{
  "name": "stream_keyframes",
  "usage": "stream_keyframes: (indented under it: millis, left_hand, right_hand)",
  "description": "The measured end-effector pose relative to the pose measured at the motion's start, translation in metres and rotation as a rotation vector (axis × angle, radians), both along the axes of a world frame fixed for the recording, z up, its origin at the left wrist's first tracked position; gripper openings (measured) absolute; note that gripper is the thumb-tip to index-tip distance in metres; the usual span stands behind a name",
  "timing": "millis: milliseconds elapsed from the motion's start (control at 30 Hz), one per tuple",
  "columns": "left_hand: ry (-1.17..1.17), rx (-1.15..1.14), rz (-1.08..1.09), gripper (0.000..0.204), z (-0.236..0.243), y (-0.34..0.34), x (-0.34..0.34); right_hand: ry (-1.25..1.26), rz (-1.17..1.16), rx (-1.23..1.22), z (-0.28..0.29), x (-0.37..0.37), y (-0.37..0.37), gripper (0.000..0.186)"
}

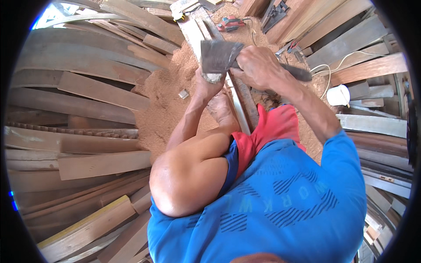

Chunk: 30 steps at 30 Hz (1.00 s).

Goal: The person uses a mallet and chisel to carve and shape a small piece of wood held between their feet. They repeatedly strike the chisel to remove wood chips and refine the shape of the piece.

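My right hand [258,65] is closed round a hatchet [219,56] close to its head. The broad dark blade points left, and the dark handle sticks out behind the hand to the right. Below the blade, my left hand [209,87] is wrapped round a pale piece with a blunt, rough end [213,78]; its kind is not clear. The blade covers part of the left hand and the upper part of this piece. A long narrow board [234,94] runs under both hands, beside my bare foot [222,109].
Sawdust and shavings [164,94] cover the floor. Stacked planks [105,90] line the left, with more timber [368,72] on the right. A red power tool [230,24] with a cord lies ahead. A white tub [338,95] stands at right. A small block [183,94] lies in the sawdust.
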State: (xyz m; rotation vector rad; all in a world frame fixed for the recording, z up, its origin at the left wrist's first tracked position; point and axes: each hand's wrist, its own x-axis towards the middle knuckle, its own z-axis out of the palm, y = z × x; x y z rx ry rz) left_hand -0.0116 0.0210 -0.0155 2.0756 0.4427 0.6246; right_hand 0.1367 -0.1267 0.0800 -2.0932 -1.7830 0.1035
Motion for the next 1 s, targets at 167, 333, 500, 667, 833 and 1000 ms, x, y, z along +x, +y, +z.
stream_keyframes:
  millis: [167, 333, 500, 667, 833, 1000]
  left_hand:
    - [-0.068, 0.038, -0.02, 0.026, -0.006, 0.003, -0.002]
    - [0.024, -0.01, -0.087, 0.044, -0.013, -0.004, -0.014]
    - [-0.051, -0.084, 0.107, 0.037, 0.002, 0.003, -0.011]
    - [-0.024, -0.272, 0.137, 0.017, 0.01, 0.015, 0.0]
    - [0.106, -0.158, 0.083, 0.017, 0.002, 0.006, 0.006]
    - [0.041, 0.082, -0.007, 0.04, 0.008, -0.014, 0.003]
  right_hand:
    - [0.411, -0.054, 0.384, 0.027, -0.012, -0.003, 0.033]
    - [0.027, -0.019, -0.208, -0.003, -0.012, 0.003, 0.033]
    - [0.391, -0.049, 0.229, 0.02, -0.014, -0.002, 0.036]
    - [0.514, -0.134, 0.429, 0.041, -0.004, -0.002, 0.029]
    - [0.347, -0.072, 0.34, 0.031, -0.009, -0.002, 0.03]
    - [0.034, -0.053, -0.078, 0.0, -0.014, -0.007, 0.032]
